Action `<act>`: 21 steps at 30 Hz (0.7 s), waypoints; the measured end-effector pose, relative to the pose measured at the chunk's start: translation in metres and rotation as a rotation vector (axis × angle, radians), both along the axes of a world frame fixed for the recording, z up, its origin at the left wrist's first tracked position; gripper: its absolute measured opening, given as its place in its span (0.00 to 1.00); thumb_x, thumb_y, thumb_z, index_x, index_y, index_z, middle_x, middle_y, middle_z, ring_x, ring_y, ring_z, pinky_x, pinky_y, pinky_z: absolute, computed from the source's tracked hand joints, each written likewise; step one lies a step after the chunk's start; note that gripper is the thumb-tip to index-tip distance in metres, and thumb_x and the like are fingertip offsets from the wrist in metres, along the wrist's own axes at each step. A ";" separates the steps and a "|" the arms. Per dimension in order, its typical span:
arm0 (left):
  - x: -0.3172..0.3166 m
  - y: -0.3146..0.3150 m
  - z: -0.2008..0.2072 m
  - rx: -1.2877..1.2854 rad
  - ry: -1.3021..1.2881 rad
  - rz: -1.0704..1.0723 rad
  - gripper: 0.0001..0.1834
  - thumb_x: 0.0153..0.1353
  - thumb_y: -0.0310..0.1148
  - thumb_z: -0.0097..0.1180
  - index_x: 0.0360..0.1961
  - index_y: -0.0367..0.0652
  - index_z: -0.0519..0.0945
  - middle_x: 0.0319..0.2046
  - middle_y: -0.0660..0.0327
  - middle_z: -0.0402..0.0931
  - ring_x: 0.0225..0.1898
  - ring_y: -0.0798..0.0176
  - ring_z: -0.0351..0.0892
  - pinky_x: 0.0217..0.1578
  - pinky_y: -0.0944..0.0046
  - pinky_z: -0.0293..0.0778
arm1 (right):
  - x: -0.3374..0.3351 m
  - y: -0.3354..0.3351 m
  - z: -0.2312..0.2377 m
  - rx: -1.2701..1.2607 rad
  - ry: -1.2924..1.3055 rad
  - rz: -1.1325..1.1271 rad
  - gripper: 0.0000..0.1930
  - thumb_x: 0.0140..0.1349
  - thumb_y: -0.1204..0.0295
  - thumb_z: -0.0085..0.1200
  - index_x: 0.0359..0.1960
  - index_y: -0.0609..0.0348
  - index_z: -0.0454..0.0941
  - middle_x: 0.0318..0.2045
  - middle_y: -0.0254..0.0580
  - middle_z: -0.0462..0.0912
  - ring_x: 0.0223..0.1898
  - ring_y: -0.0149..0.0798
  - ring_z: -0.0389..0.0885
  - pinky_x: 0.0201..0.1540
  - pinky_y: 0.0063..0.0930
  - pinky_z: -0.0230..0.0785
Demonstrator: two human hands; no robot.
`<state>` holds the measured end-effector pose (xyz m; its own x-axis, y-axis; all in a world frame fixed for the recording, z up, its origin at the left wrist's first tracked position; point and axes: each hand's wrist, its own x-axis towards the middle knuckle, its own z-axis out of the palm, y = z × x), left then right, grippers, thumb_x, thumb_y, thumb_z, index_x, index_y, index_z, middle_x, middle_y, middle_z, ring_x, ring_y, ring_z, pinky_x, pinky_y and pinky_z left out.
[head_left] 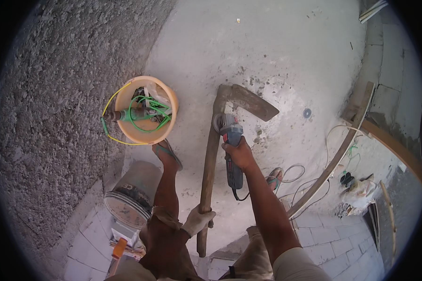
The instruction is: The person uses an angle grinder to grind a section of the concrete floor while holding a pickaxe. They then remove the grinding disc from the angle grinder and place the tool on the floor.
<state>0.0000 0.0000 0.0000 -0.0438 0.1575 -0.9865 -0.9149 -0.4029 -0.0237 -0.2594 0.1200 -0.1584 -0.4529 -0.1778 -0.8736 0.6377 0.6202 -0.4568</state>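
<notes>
My left hand (195,222), in a pale work glove, is wrapped round the lower part of a long wooden hoe handle (208,173). The hoe's flat, dirty blade (255,103) points off to the right at the far end. In my bare right hand (239,153) is a dark blue and grey angle grinder (234,171). Its head and disc lie against or just beside the handle, a little below the blade; whether they touch, I cannot tell. A black cord leaves the grinder's near end.
Left of the hoe, a peach bucket (173,105) holds a power tool and a green cable (135,124). A grey bucket (138,182) lies nearer me. On the right are a round disc (307,113), long wooden boards (314,196), loose cords and a plastic bag (361,193). My sandalled feet stand either side.
</notes>
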 end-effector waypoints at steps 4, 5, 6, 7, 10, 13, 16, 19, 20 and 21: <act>0.004 -0.008 -0.003 0.005 -0.015 0.042 0.15 0.69 0.29 0.68 0.47 0.37 0.73 0.32 0.61 0.78 0.27 0.63 0.84 0.30 0.59 0.82 | 0.036 -0.006 0.047 -0.001 0.039 0.027 0.38 0.62 0.53 0.71 0.61 0.76 0.71 0.45 0.61 0.87 0.46 0.52 0.89 0.50 0.43 0.81; 0.005 -0.008 -0.004 -0.001 -0.016 0.042 0.15 0.70 0.29 0.68 0.47 0.37 0.73 0.32 0.61 0.78 0.27 0.63 0.84 0.30 0.59 0.82 | 0.027 -0.012 0.043 0.011 0.016 0.019 0.40 0.62 0.52 0.70 0.61 0.77 0.70 0.48 0.65 0.87 0.51 0.56 0.89 0.53 0.45 0.80; 0.008 -0.006 -0.005 0.002 -0.019 0.030 0.15 0.70 0.29 0.68 0.48 0.37 0.73 0.32 0.61 0.78 0.28 0.64 0.84 0.30 0.59 0.82 | 0.017 -0.015 0.036 0.031 -0.009 0.006 0.42 0.62 0.51 0.70 0.61 0.79 0.69 0.50 0.70 0.86 0.55 0.61 0.88 0.57 0.47 0.79; 0.009 -0.006 -0.007 0.000 -0.016 0.016 0.15 0.70 0.29 0.68 0.48 0.37 0.73 0.32 0.61 0.78 0.28 0.64 0.84 0.30 0.59 0.82 | 0.000 -0.018 0.024 0.037 -0.016 -0.015 0.42 0.62 0.51 0.70 0.62 0.79 0.69 0.50 0.70 0.86 0.55 0.61 0.88 0.57 0.47 0.79; 0.002 -0.005 -0.013 0.020 -0.009 0.014 0.15 0.70 0.29 0.68 0.48 0.37 0.73 0.31 0.61 0.79 0.27 0.64 0.84 0.30 0.59 0.83 | -0.047 -0.020 -0.009 0.025 -0.024 -0.070 0.42 0.62 0.52 0.70 0.63 0.79 0.68 0.50 0.71 0.86 0.54 0.61 0.89 0.56 0.47 0.79; 0.006 -0.005 -0.014 0.006 -0.001 0.010 0.15 0.69 0.29 0.68 0.47 0.37 0.73 0.31 0.61 0.79 0.27 0.65 0.85 0.29 0.60 0.83 | -0.038 -0.017 -0.014 -0.008 -0.003 -0.061 0.41 0.62 0.53 0.71 0.62 0.78 0.69 0.48 0.68 0.87 0.50 0.57 0.90 0.53 0.45 0.80; 0.012 -0.002 -0.016 -0.025 0.000 0.018 0.16 0.69 0.29 0.69 0.47 0.36 0.73 0.31 0.61 0.79 0.27 0.65 0.85 0.29 0.60 0.83 | -0.001 -0.016 0.007 0.022 0.093 -0.008 0.38 0.62 0.53 0.71 0.59 0.75 0.71 0.43 0.59 0.88 0.41 0.48 0.90 0.47 0.42 0.82; 0.019 -0.001 -0.019 -0.048 0.004 0.007 0.16 0.68 0.30 0.69 0.47 0.36 0.73 0.32 0.61 0.79 0.28 0.65 0.85 0.28 0.60 0.84 | -0.004 -0.026 0.008 0.014 0.093 -0.058 0.36 0.62 0.54 0.71 0.58 0.74 0.72 0.42 0.57 0.87 0.40 0.46 0.89 0.46 0.41 0.82; 0.016 0.001 -0.021 -0.040 0.021 -0.014 0.17 0.68 0.30 0.70 0.47 0.36 0.73 0.32 0.61 0.79 0.28 0.65 0.85 0.28 0.60 0.84 | -0.021 -0.024 -0.010 0.042 0.112 -0.079 0.36 0.62 0.54 0.72 0.58 0.74 0.72 0.43 0.57 0.87 0.40 0.46 0.89 0.47 0.41 0.82; 0.015 0.003 -0.022 -0.040 0.017 -0.020 0.17 0.68 0.30 0.70 0.47 0.36 0.73 0.32 0.61 0.79 0.28 0.65 0.85 0.29 0.60 0.84 | -0.032 -0.024 -0.024 0.064 0.126 -0.095 0.36 0.62 0.55 0.72 0.59 0.74 0.72 0.43 0.56 0.87 0.40 0.46 0.89 0.47 0.41 0.82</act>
